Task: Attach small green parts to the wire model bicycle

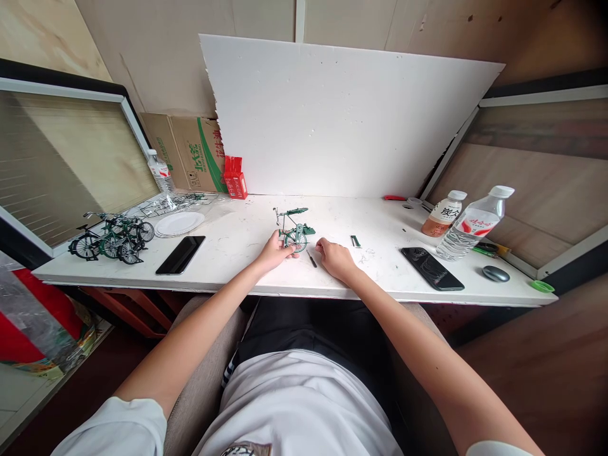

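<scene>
My left hand (276, 252) is closed around the lower part of a small green model bicycle (297, 239). The bicycle stands on end above the tabletop, with one spoked wheel seen low down near my thumb and thin handlebars at its upper left. To the right of it, my right hand (335, 258) rests on the table with its fingers curled and pinched together; what they hold, if anything, cannot be made out. Between the two hands lies a thin dark stick-like tool (312, 259). A small green part (355, 240) lies just beyond my right hand.
Finished-looking model bicycles (113, 237) stand at the left, beside a phone (180, 255) and white plates (179, 223). Farther back are a red box (235, 178) and a carton (190, 155). Rightward are another phone (432, 268), bottles (477, 221) and a mouse (496, 273).
</scene>
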Action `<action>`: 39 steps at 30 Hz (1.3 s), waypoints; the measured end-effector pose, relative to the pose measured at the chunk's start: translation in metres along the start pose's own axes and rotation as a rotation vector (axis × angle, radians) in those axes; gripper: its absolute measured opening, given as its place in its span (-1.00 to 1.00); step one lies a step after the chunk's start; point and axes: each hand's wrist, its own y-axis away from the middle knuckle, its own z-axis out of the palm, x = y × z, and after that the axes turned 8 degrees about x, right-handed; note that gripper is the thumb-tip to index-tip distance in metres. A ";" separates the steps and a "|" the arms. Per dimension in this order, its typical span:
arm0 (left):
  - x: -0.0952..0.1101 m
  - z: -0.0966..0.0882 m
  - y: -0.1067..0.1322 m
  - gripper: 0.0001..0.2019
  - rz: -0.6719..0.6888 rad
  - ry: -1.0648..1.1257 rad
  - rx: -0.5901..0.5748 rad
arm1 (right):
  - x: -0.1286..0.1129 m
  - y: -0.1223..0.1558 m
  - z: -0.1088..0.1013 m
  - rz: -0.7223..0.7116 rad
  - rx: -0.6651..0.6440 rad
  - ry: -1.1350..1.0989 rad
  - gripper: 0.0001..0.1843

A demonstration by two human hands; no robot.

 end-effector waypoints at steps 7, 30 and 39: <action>-0.003 0.000 -0.002 -0.52 0.007 -0.040 -0.003 | -0.002 0.001 -0.002 -0.001 -0.003 -0.005 -0.74; -0.002 0.001 0.000 -0.51 0.023 -0.011 -0.027 | -0.004 0.001 -0.006 0.002 -0.015 -0.007 -0.73; -0.002 0.003 0.000 -0.57 0.033 0.003 -0.034 | -0.005 0.002 -0.007 -0.002 0.003 -0.005 -0.71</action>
